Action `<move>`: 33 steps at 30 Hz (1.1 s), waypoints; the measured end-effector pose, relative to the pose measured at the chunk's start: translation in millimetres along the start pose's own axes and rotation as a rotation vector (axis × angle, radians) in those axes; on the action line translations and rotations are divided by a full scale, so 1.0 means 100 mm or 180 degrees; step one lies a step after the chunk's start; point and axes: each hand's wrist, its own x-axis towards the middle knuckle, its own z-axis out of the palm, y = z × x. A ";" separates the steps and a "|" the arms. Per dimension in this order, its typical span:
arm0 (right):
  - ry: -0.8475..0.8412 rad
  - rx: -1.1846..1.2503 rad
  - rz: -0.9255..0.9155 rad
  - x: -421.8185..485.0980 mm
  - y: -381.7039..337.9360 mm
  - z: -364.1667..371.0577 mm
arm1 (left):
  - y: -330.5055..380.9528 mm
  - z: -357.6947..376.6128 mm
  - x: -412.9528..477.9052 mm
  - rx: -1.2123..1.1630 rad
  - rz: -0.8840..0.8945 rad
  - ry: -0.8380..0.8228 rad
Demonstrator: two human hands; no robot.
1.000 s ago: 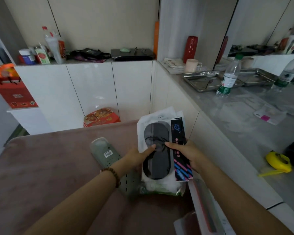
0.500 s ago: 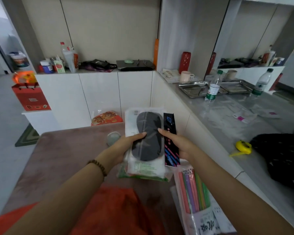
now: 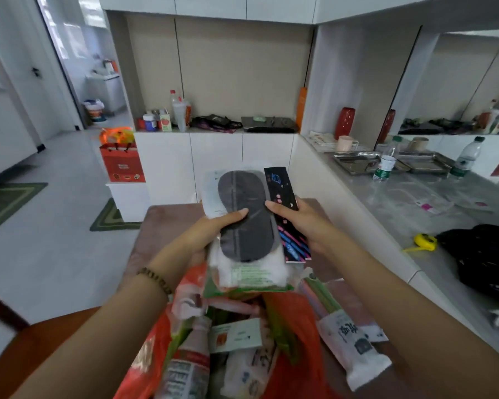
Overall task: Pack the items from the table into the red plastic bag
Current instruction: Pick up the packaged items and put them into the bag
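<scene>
Left hand (image 3: 211, 230) grips the left edge of a stack of flat packets (image 3: 247, 226). Thumb lies on top; fingers are underneath, out of sight. Top packet is clear with a dark grey oval pad inside. The one below is white with green print.

Right hand (image 3: 306, 223) pinches a slim black box (image 3: 283, 203) against the stack's right edge, thumb on top.

The load hangs just above the mouth of the red plastic bag (image 3: 297, 326), which lies open and holds a bottle (image 3: 189, 364) and several packets.

Step, as judged: insertion, late in the task. Next move calls for tipping the stack's near end down and sliding it past the bag's rim without snagging. A packet of coloured straws (image 3: 332, 306) lies just right of the bag, unpacked.

Surface: mauve table (image 3: 167, 223).

Room: green mat (image 3: 110, 218) and red gift bag (image 3: 121, 165) at left. Grey counter (image 3: 409, 208) at right, with a water bottle (image 3: 385, 165) and a yellow tape measure (image 3: 425, 241).
</scene>
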 end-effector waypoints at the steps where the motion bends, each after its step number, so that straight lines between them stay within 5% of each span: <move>1: -0.0061 -0.0174 0.0034 -0.11 -0.01 0.08 | -0.04 -0.05 -0.15 -0.0050 -0.0015 0.0066; 6: -0.0399 -0.1193 0.0186 -0.69 0.04 0.30 | -0.20 -0.47 -0.83 -0.0330 0.0264 0.0538; 10: -0.0047 -0.2520 0.0162 -1.12 0.25 0.24 | -0.30 -0.83 -1.23 -0.0416 0.0191 0.0704; 13: 0.0269 -0.2653 0.0261 -1.36 0.43 0.16 | -0.41 -0.96 -1.48 -0.0409 0.0032 0.0704; 16: -0.0064 -0.2765 0.0767 -1.57 0.47 0.11 | -0.55 -1.03 -1.65 -0.0352 -0.0004 0.0677; 20: -0.0501 -0.1225 0.1308 -1.75 0.54 0.26 | -0.69 -1.04 -1.78 -0.0116 -0.0093 0.0584; 24: -0.0341 0.0445 0.0804 -1.77 0.43 0.38 | -0.78 -0.92 -1.90 0.0355 -0.0605 0.0192; 29: -0.0443 0.0494 0.0632 -1.87 0.33 0.45 | -0.88 -0.85 -1.94 0.0711 -0.1100 -0.0577; 33: -0.0359 0.0483 0.0516 -1.98 0.28 0.49 | -0.95 -0.79 -1.84 0.0804 -0.1289 -0.0692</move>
